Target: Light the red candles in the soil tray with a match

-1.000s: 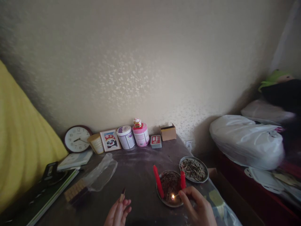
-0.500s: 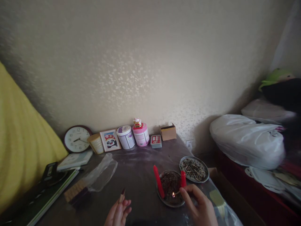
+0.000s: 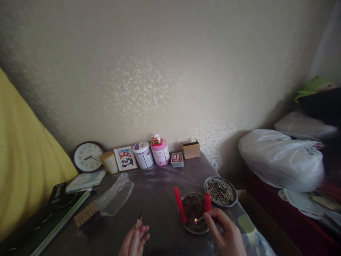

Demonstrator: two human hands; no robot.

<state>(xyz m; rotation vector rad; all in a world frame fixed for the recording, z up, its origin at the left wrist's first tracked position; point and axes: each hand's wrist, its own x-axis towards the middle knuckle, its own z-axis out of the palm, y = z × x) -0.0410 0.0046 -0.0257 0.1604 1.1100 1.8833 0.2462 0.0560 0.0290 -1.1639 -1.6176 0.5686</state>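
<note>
- Since the earlier frames the right hand (image 3: 226,236) has drawn the lit match (image 3: 199,219) a touch up and back over the near dish (image 3: 193,217), and the flame has shrunk to a small glow; the left hand (image 3: 135,241) has barely stirred.
- Far left, a yellow cushion (image 3: 23,170) leans against the wall, with a round wall clock (image 3: 87,157) propped beside it.
- In front of the clock, a small white book (image 3: 85,180) lies on the tabletop (image 3: 151,199), and a larger green-edged book (image 3: 50,222) runs toward the near edge.
- A crumpled clear plastic bag (image 3: 114,195) sits just right of those books.
- Along the wall: a tan cup (image 3: 109,162), a framed panda picture (image 3: 125,159), a white tub (image 3: 143,155), a pink tub (image 3: 160,153) with a lucky-cat figure (image 3: 156,138) on its lid, a card box (image 3: 177,159) and an open cardboard box (image 3: 190,149).
- Bottom centre, the left hand pinches a matchbox (image 3: 138,220) upright between its fingertips.
- Right of it, a red candle (image 3: 180,205) leans out of the near dish; a shorter red candle (image 3: 208,202) stands at the dish's right rim.
- The right hand pinches the lit match, its burning tip low over the dish.
- Behind, a second metal dish (image 3: 220,192) holds spent matches.
- Far right, a white plastic bag (image 3: 282,160) rests on a bed (image 3: 306,227).
</note>
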